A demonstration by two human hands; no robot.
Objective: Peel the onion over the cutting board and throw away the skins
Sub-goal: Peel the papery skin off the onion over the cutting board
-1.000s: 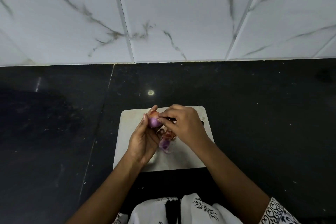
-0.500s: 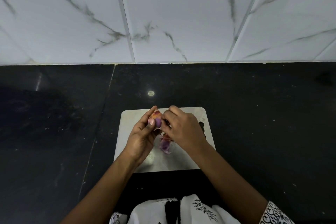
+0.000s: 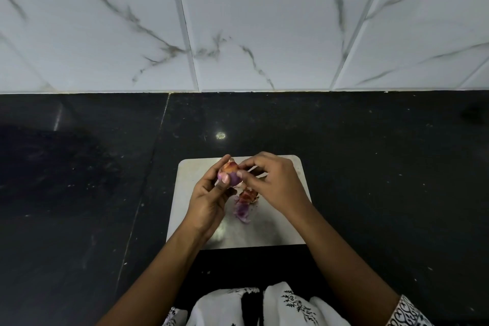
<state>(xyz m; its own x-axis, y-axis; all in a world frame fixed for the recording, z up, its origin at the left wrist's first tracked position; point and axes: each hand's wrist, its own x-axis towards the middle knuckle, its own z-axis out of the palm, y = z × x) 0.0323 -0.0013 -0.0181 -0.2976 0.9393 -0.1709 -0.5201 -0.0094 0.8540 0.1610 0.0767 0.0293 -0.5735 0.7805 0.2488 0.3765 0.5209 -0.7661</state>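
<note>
one head-worn wide-angle view looks forward and steeply down from above the cutting board [image 3: 280, 235], which sits low and centred in the picture. beyond the cutting board lies the black counter [image 3: 370, 167], then the marble-tiled wall [image 3: 264, 34] across the top. both forearms enter from below the cutting board, close under the lens.

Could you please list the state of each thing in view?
Small purple onion: partly peeled, held above the board.
Left hand: gripping the onion.
Right hand: pinching skin at the onion.
Loose purple-red skins: lying on the board.
Pale rectangular cutting board: flat on the black counter.
</note>
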